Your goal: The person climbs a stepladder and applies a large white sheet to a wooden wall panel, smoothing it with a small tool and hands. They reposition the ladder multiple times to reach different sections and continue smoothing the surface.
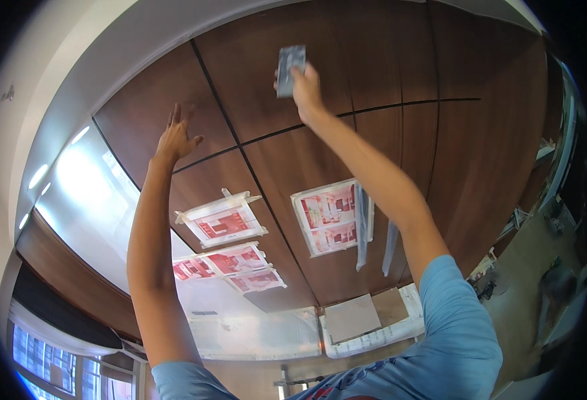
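Both my arms reach up in front of a dark brown wood-grain panel wall [287, 160]. In my right hand [308, 87] is a flat, grey, rectangular pad [289, 72] with a mottled face, slightly blurred. My thumb lies across its near side and the fingertips show at its left edge. The pad is over the upper middle panel; whether it touches the wood I cannot tell. To the left, my left hand [175, 139] is open with fingers spread and holds nothing. It is nearest to the upper left panel, close to a black groove [213, 89].
Printed red-and-white sheets [223, 223] are taped to the lower panels, with another taped sheet [333, 213] right of them. Pale strips [361, 227] hang beside it. A glossy white panel [87, 173] is at left. Lower right, the floor [517, 293] has scattered items.
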`<act>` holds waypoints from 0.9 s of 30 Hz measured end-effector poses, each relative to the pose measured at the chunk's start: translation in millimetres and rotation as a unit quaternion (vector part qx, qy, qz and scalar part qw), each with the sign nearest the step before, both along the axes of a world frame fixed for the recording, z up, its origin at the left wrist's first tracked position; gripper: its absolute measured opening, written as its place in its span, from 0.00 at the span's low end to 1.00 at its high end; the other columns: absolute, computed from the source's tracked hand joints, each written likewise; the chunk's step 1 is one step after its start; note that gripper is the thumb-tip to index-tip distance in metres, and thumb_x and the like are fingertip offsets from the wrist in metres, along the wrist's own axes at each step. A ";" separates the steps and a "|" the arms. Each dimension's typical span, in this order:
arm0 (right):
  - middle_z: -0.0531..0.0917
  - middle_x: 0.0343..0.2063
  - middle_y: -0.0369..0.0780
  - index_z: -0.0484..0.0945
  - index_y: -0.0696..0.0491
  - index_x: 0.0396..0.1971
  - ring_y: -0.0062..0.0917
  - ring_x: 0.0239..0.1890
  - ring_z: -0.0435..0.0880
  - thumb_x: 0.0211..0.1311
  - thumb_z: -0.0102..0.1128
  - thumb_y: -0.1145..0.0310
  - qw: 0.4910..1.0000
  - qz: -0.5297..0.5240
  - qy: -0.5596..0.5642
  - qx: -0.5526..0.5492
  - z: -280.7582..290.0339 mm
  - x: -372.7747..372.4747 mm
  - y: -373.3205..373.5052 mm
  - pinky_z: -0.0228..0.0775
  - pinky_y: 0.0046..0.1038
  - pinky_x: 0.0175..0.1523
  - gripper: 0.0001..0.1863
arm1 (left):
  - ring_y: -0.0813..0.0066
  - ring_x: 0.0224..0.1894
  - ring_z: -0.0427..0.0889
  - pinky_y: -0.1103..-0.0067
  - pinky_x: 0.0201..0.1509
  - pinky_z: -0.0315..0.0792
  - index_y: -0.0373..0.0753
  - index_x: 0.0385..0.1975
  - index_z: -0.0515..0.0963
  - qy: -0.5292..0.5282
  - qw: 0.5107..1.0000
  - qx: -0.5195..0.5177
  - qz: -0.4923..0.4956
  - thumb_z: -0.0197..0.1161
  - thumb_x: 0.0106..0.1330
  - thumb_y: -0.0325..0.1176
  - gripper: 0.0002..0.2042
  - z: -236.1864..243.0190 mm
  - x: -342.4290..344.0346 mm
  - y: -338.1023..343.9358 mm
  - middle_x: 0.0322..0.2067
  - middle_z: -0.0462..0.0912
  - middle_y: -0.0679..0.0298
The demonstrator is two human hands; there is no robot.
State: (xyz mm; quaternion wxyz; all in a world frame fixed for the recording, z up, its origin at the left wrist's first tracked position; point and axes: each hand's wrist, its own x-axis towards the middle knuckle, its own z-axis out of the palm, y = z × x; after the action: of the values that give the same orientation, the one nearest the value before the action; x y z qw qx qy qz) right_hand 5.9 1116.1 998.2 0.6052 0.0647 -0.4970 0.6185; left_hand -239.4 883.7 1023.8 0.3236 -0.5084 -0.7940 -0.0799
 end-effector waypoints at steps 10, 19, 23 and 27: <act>0.81 0.54 0.50 0.68 0.59 0.61 0.38 0.49 0.85 0.76 0.40 0.70 0.904 -0.373 0.191 -0.077 158.3 10.6 159.5 0.77 0.37 0.56 0.19 | 0.38 0.80 0.38 0.55 0.77 0.61 0.63 0.79 0.50 -0.038 0.999 0.008 -0.031 0.75 0.53 0.35 0.53 -6.9 -49.4 25.1 0.80 0.28 0.53; 0.79 0.58 0.50 0.66 0.59 0.65 0.40 0.56 0.81 0.78 0.39 0.65 0.892 -0.370 0.235 -0.113 185.9 63.4 238.7 0.72 0.39 0.61 0.22 | 0.40 0.80 0.36 0.59 0.78 0.62 0.65 0.79 0.49 -0.065 0.997 -0.015 -0.038 0.67 0.55 0.24 0.51 -0.3 -41.0 18.1 0.80 0.26 0.55; 0.77 0.61 0.50 0.64 0.58 0.67 0.41 0.58 0.79 0.79 0.39 0.63 0.900 -0.350 0.235 -0.110 195.9 50.7 227.4 0.70 0.41 0.63 0.24 | 0.38 0.80 0.37 0.58 0.76 0.64 0.61 0.80 0.49 -0.069 0.996 -0.004 -0.055 0.67 0.53 0.26 0.52 -4.7 -36.4 17.2 0.80 0.27 0.51; 0.76 0.63 0.51 0.63 0.58 0.69 0.42 0.61 0.77 0.80 0.39 0.61 0.915 -0.326 0.215 -0.096 203.5 9.4 169.9 0.68 0.42 0.65 0.26 | 0.35 0.79 0.37 0.57 0.75 0.65 0.58 0.80 0.49 -0.038 0.998 -0.001 -0.050 0.68 0.52 0.29 0.52 -7.3 -38.4 21.0 0.80 0.27 0.49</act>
State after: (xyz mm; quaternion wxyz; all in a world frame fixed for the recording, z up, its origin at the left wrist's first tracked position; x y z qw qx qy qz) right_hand 15.3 1286.0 1201.7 0.8689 -0.0282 -0.2862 0.4029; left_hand -277.7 904.7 1016.5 0.2886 -0.5444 -0.7793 -0.1140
